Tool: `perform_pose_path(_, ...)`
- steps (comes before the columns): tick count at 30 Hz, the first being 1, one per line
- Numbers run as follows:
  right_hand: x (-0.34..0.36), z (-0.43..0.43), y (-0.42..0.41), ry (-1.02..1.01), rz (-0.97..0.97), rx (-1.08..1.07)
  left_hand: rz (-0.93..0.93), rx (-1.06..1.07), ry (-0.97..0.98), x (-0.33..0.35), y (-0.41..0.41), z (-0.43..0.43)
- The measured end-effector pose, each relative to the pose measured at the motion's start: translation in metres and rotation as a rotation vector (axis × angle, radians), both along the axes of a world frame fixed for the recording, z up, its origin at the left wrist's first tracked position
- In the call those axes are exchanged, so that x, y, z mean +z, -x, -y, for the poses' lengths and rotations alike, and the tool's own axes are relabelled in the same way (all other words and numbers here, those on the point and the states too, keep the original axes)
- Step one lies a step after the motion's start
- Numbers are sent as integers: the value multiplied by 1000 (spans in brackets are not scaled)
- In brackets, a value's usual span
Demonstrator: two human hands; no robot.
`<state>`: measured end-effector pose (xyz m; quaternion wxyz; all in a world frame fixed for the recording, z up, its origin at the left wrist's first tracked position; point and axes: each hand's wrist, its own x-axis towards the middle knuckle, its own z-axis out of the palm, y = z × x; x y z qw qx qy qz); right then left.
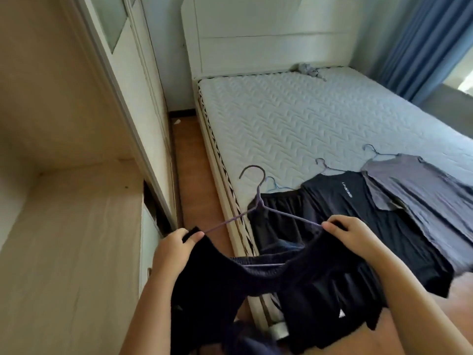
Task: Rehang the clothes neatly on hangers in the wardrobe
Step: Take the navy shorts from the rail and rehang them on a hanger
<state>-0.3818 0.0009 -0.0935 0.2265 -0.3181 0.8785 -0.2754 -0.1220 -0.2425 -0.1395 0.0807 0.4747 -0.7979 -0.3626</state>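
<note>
I hold a black garment (256,285) stretched between both hands, on a purple hanger (258,198) whose hook points up and away. My left hand (174,247) pinches the garment's left edge at the hanger's left end. My right hand (353,234) grips the right edge at the hanger's right end. On the mattress (294,124) lie three more garments on hangers: black shorts (279,216), a black T-shirt (358,216) with white lettering and a grey T-shirt (422,196). The open wardrobe (64,201) stands at my left.
A white headboard (268,34) backs the bed, with a small grey cloth (307,69) near it. Blue curtains (422,42) hang at the right. A narrow strip of wooden floor (194,175) runs between wardrobe and bed. The wardrobe's sliding door frame (128,98) slants across the left.
</note>
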Motion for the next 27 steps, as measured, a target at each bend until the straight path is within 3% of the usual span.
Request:
perform_pose_path(9, -18, -209, -118, -134, 55, -378, 79, -434, -107, -11, 22, -107)
perform_pose_path(21, -35, -497, -218, -134, 122, -953, 137, -946, -39, -24, 86, -381)
perform_pose_path(27, -30, -664, -246, -159, 136, -1213, 146, -1217, 15, -20, 130, -575)
